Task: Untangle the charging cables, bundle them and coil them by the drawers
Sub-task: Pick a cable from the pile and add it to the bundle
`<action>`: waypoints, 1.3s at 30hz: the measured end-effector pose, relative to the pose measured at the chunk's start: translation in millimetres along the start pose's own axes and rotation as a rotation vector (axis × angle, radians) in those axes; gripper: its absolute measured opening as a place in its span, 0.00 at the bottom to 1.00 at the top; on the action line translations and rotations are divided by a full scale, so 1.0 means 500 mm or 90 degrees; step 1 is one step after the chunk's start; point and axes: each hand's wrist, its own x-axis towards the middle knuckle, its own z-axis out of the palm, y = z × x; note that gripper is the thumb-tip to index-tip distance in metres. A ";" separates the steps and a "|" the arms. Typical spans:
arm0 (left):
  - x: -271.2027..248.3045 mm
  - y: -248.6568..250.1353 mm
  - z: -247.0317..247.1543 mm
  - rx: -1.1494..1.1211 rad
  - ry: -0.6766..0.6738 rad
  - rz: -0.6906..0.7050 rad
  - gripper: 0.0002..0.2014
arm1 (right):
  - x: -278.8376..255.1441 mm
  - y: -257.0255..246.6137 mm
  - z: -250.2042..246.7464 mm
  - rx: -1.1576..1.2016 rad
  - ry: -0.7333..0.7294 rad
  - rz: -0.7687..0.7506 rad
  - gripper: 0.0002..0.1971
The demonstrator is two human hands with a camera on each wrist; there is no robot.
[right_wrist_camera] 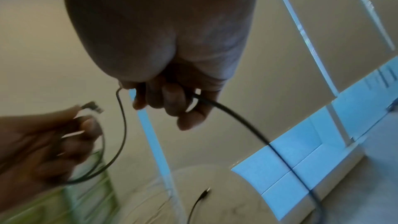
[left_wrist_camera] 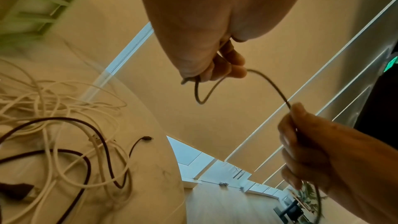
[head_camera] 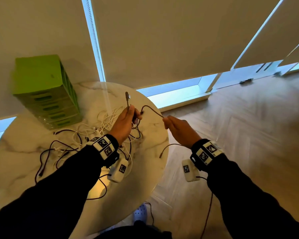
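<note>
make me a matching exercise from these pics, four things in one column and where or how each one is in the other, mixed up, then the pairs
Things
1. green drawer unit
2. dark cable
3. white cables
4. USB plug

Places or states
A. tangled in a heap on the marble table
B. sticks up above the left hand
C. stands at the table's far left
D. spans between the left hand and the right hand

Pairs: 1-C, 2-D, 3-A, 4-B

One green drawer unit [head_camera: 47,94] and one round marble table [head_camera: 150,135], two hands, one dark cable [head_camera: 152,109] held between them, and white and dark cables too tangled to count.
</note>
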 end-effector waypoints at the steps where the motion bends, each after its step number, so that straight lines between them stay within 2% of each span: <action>1: 0.000 -0.004 -0.004 -0.030 0.000 -0.013 0.20 | 0.002 0.024 -0.014 -0.081 -0.010 0.009 0.18; 2: -0.003 -0.007 -0.008 -0.055 0.000 -0.028 0.20 | 0.002 0.053 -0.022 -0.188 -0.044 0.019 0.17; 5: -0.015 -0.016 -0.020 -0.125 -0.008 -0.061 0.21 | -0.013 0.125 -0.015 -0.469 -0.189 0.140 0.17; 8: -0.027 -0.027 -0.025 -0.153 -0.042 -0.074 0.20 | -0.033 0.150 0.035 -0.472 -0.276 0.235 0.19; 10: -0.037 -0.033 -0.023 -0.164 -0.055 -0.080 0.20 | -0.036 0.130 0.092 -0.351 -0.301 0.158 0.31; 11: -0.040 -0.037 -0.021 -0.168 -0.056 -0.085 0.19 | -0.037 0.104 0.120 -0.259 -0.295 0.094 0.36; 13: -0.048 -0.046 -0.020 -0.154 -0.052 -0.091 0.19 | -0.035 0.034 0.172 -0.105 -0.272 -0.042 0.38; 16: -0.051 -0.062 -0.029 -0.084 -0.043 -0.092 0.20 | -0.028 -0.058 0.217 0.033 -0.235 -0.111 0.26; 19: -0.049 -0.068 -0.053 -0.066 -0.016 -0.091 0.21 | -0.020 -0.087 0.215 0.153 -0.176 -0.100 0.08; 23: -0.042 -0.067 -0.094 -0.070 0.049 -0.088 0.21 | 0.004 -0.028 0.168 0.051 -0.073 -0.037 0.13; 25: -0.036 -0.062 -0.116 -0.133 0.076 -0.080 0.21 | 0.019 0.025 0.138 -0.076 -0.076 0.044 0.13; 26: -0.033 -0.056 -0.124 -0.174 0.084 -0.077 0.21 | 0.022 0.051 0.128 -0.155 -0.119 0.081 0.13; 28: -0.030 -0.044 -0.131 -0.236 0.093 -0.063 0.19 | 0.020 0.087 0.124 -0.258 -0.277 0.120 0.13; 30: -0.028 -0.036 -0.128 -0.271 0.088 -0.043 0.16 | 0.011 0.092 0.138 -0.260 -0.401 0.108 0.14; 35: -0.010 -0.016 -0.119 -0.372 0.106 -0.011 0.13 | 0.002 0.047 0.220 -0.154 -0.411 0.032 0.14; 39: 0.007 -0.008 -0.114 -0.329 0.104 -0.004 0.13 | -0.020 0.005 0.297 -0.179 -0.538 -0.031 0.10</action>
